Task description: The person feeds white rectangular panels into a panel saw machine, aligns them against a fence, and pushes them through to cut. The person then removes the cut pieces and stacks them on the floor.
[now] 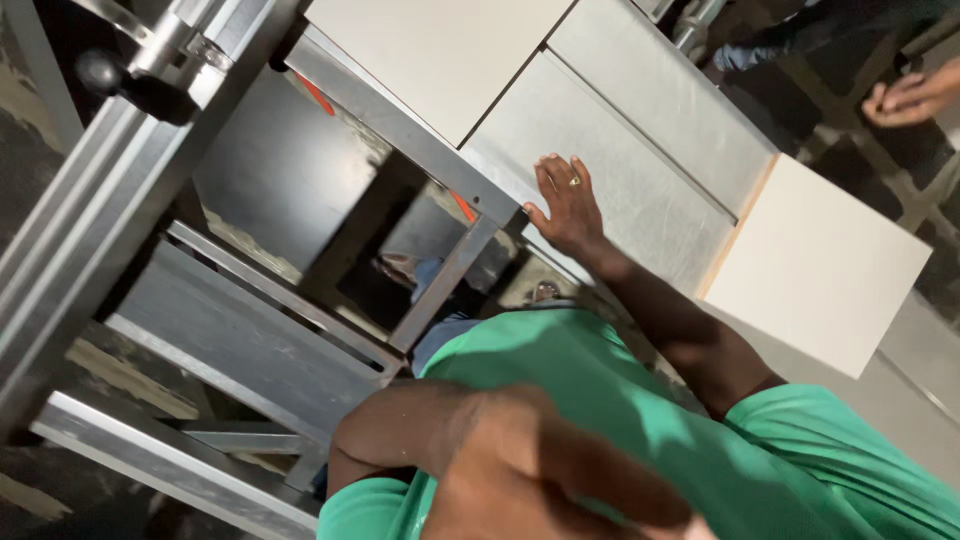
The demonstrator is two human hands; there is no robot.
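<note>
The right hand (565, 205) lies flat, fingers spread and holding nothing, on the grey metal saw table (660, 150). The cream rectangular board (820, 265) lies to its right, apart. The left hand (540, 480) is blurred close to the camera; its grip cannot be told.

This is a woodworking shop: just beyond the fingers (560, 178) stretches the grey steel bed of a panel saw (640, 200), pale cut boards (820, 265) lie farther out, and aluminium guide rails (90, 230) run off beside them.

You're getting dim, uneven light: pale board (820, 265) is glaring bright, frame gaps left of it are sinking into shadow, near arm below it is blurring.
</note>
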